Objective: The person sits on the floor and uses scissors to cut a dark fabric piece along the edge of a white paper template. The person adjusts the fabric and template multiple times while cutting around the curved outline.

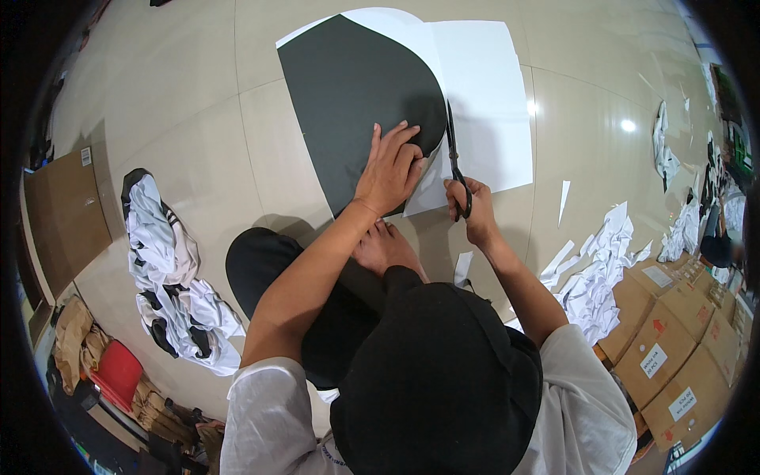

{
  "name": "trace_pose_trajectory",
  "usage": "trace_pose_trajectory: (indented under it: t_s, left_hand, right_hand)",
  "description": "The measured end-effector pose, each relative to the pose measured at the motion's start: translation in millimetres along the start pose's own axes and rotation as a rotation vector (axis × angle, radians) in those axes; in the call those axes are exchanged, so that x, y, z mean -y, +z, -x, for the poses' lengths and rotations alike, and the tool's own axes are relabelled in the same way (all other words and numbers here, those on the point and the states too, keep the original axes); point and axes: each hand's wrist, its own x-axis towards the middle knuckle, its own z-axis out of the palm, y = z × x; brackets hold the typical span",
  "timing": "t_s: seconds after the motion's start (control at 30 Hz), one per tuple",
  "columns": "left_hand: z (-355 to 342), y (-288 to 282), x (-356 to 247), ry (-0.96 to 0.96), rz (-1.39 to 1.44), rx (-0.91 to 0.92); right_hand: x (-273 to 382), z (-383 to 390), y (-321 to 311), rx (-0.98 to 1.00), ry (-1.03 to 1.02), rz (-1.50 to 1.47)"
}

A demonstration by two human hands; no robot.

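My right hand (473, 207) grips a pair of black-handled scissors (453, 150). Their blades point away from me along the curved right edge of a dark grey sheet (348, 87). Under that sheet lies white paper (484, 103), which shows at the top and as a wide panel on the right. With fingers spread, my left hand (389, 165) presses on the dark sheet near its lower right edge, left of the blades. The thumb side is bent at the edge, and what lies beneath it is hidden. A bare foot (386, 247) is just below my left wrist.
Crumpled white and black fabric (178, 261) lies on the tiled floor at left. White scraps (598, 277) pile at right, beside stacked cardboard boxes (661, 348). A flat brown carton (67, 210) stands at far left, above a red object (117, 372). My black-clad knee (261, 261) is near my left forearm.
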Motion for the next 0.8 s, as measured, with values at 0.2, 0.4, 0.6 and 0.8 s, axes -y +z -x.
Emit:
trace_pose_trajectory:
  t_s: [0.2, 0.4, 0.6, 0.8]
  left_hand:
    - [0, -1, -1, -0.002, 0.016, -0.003]
    - [0, -1, 0, 0.004, 0.013, -0.005]
    - [0, -1, 0, 0.001, 0.016, -0.007]
    - [0, 0, 1, 0.004, 0.017, -0.006]
  right_hand:
    - [7, -11, 1, -0.015, -0.006, 0.011]
    - [6, -17, -1, -0.02, 0.024, 0.009]
    - [10, -15, 0, -0.028, 0.027, -0.002]
    - [6, -16, -2, -0.014, 0.008, 0.002]
